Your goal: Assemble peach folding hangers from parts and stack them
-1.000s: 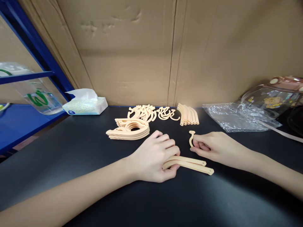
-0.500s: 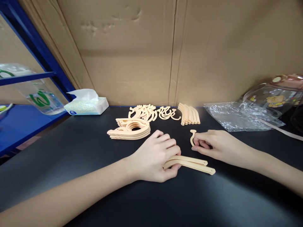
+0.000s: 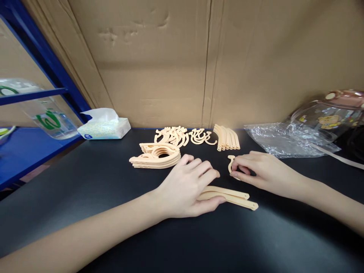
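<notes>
Two pale beige hanger arms (image 3: 238, 197) lie side by side on the black table, their left ends hidden beneath my left hand (image 3: 193, 187). That hand is open, its fingers lifted and apart, with the thumb stretched along the nearer arm. To the right, my right hand (image 3: 257, 172) has its thumb and fingertips loosely closed about a small beige hanger hook (image 3: 230, 161) at the table surface. The hook's flared end points away from me; part of its curve is behind the fingers.
Stacked curved hanger pieces (image 3: 156, 161) lie beyond my left hand. Behind them are loose hooks (image 3: 173, 135), with a row of hanger arms (image 3: 226, 137) to the right. A tissue pack (image 3: 105, 127), crumpled clear plastic (image 3: 273, 140) and a cardboard wall (image 3: 156, 76) edge the table.
My left hand has loosened from the two hanger arms, its fingers rising and its thumb straightening. My right fingers have shifted slightly and loosened around the hook, which has barely moved.
</notes>
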The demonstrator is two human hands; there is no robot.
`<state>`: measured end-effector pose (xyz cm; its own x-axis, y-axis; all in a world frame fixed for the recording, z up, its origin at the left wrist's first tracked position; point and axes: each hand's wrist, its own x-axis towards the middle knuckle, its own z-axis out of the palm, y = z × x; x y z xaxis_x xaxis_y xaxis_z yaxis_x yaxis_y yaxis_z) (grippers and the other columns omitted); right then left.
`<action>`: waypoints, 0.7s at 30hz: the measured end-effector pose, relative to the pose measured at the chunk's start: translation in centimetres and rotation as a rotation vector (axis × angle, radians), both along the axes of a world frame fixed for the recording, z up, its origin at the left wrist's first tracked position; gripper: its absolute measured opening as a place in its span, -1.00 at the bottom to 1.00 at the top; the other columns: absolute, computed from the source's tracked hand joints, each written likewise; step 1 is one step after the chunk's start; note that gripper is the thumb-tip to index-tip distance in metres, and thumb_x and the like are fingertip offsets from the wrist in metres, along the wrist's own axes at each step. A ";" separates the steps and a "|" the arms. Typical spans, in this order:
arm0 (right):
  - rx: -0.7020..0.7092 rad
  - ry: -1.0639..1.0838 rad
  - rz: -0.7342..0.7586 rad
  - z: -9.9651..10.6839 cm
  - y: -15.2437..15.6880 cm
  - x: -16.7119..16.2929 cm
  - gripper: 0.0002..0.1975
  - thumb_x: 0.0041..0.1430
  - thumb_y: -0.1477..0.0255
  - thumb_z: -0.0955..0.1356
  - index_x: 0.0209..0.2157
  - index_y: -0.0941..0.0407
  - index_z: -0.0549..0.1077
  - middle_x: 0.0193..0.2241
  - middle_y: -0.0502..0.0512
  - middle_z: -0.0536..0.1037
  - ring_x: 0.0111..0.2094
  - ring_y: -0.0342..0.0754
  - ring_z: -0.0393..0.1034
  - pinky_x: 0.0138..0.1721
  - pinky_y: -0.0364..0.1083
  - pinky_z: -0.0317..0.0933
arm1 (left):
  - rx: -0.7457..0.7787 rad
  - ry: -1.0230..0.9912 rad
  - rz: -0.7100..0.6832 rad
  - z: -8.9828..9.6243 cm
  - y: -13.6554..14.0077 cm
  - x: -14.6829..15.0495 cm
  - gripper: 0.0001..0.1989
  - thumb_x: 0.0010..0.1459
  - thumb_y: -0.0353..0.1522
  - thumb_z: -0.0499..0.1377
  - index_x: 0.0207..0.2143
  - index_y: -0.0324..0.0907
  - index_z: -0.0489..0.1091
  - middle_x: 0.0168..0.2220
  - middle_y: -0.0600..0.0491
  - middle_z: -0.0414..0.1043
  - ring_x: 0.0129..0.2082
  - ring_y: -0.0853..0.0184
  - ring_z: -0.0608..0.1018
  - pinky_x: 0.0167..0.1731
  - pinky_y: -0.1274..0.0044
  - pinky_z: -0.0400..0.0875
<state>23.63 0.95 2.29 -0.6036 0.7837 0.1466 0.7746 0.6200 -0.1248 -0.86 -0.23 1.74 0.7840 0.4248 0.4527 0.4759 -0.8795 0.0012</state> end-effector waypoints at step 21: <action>0.258 -0.021 0.021 -0.1 1.0 1.3 -0.77 0.33 0.37 0.11 -0.38 0.11 0.26 -0.47 0.02 0.39 -0.46 -0.11 0.26 -0.39 -0.13 0.08 | -0.748 0.350 0.951 7.0 15.6 -9.2 -0.56 -0.17 -0.03 0.18 -0.40 -0.21 0.47 -0.22 -0.11 0.52 -0.28 0.18 0.54 -0.46 0.54 0.35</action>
<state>24.94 1.94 2.22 -0.6243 0.7095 0.3269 0.7622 0.6450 0.0558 -10.02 15.39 8.69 0.0571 0.9485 -0.3117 0.9949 -0.0282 0.0966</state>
